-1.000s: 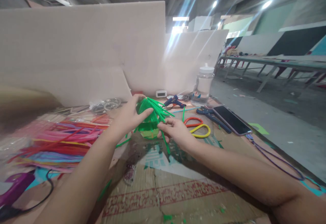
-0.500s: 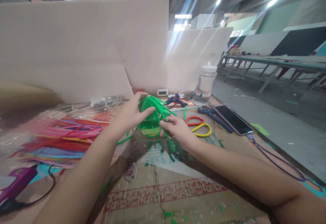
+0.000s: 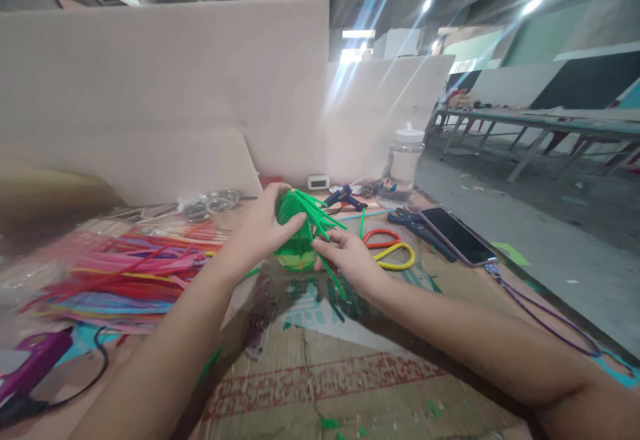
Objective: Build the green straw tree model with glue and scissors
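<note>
A green translucent rounded object [image 3: 296, 253], with green pipe cleaners [image 3: 320, 217] fanning out from its top to the right, is held above the cardboard. My left hand [image 3: 273, 223] wraps around its left side and top, the thumb lying across the front. At its right side my right hand [image 3: 343, 253] pinches one green stem [image 3: 334, 279] between thumb and fingers; the stem's end points down toward the cardboard. The far side of the green object is hidden.
Bundled colourful pipe cleaners [image 3: 135, 270] lie left, near a purple glue gun [image 3: 43, 360]. On the right are scissors [image 3: 395, 253], pliers [image 3: 423, 230], a phone [image 3: 457, 235] and a clear jar [image 3: 401, 163]. A blue glue gun [image 3: 345, 197] lies behind. White boards [image 3: 200, 93] stand at the back.
The green object and the pipe cleaners have turned slightly in my hands. Both hands keep nearly the same place and grip.
</note>
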A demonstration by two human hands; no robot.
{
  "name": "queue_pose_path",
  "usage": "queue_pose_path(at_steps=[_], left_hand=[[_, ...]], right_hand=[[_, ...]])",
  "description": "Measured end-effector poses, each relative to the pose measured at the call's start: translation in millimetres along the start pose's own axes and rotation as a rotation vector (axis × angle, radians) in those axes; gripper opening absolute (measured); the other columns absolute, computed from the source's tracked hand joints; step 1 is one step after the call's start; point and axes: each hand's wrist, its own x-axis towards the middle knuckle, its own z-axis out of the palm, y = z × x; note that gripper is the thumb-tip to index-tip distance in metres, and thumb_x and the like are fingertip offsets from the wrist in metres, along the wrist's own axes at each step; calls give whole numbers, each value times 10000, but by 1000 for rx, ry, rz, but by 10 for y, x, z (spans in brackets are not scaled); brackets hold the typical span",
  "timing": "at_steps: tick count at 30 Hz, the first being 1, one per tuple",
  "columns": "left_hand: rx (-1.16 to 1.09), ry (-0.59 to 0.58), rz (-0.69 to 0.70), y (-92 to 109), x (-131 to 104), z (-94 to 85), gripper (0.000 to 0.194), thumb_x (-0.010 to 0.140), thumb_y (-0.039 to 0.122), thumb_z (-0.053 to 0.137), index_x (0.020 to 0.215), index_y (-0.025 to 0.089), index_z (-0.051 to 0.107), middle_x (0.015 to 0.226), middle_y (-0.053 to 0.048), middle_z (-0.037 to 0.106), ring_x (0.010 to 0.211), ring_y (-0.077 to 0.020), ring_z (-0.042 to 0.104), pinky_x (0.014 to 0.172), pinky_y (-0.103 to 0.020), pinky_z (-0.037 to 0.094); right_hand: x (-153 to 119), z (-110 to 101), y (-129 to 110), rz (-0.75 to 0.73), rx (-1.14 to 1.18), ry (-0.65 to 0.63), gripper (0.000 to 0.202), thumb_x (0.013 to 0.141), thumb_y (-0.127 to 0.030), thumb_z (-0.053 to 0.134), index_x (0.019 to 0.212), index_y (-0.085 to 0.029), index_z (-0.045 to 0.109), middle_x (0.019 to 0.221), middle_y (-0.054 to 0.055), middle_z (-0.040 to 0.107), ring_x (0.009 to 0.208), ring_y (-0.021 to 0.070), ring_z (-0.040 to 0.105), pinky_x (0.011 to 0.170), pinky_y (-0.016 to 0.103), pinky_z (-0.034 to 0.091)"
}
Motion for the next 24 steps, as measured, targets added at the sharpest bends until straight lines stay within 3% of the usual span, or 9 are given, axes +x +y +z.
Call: queue_pose_path(at_steps=[9, 16, 21, 24], left_hand=[[-1, 17, -7, 12, -2, 18, 456, 818, 361, 605, 1208, 175, 457, 1170, -92, 606, 1054, -250, 598, 927, -400, 473], [-26, -46, 23, -59, 10, -33, 525, 835, 482, 611, 1233, 182, 448, 1200, -93, 595, 1115, -263, 582, 945, -397, 466], [-55, -51, 27, -109, 20, -26, 536, 849, 495, 597, 1255, 184, 437, 1227, -93, 588, 1136, -262, 572, 966, -400, 453], [-80, -46, 33, -152, 36, -9, 533, 853, 491, 596, 1257, 180, 439, 1229, -92, 586, 1137, -257, 568, 978, -399, 443]], right_hand=[[4, -2, 0, -4, -2, -6, 269, 777, -449, 650, 816, -195, 566, 536, -41, 639, 369, 74, 369, 395, 223, 258], [18, -28, -6, -26, -48, -29, 261, 793, -445, 633, 827, -194, 571, 535, -39, 632, 394, 76, 366, 420, 226, 245], [21, -55, 2, -11, -116, 9, 298, 784, -488, 642, 837, -218, 530, 454, -97, 494, 369, 86, 398, 407, 217, 256], [38, -76, 15, -59, -120, 21, 335, 763, -516, 656, 834, -215, 526, 505, -99, 458, 403, 80, 394, 426, 218, 252]])
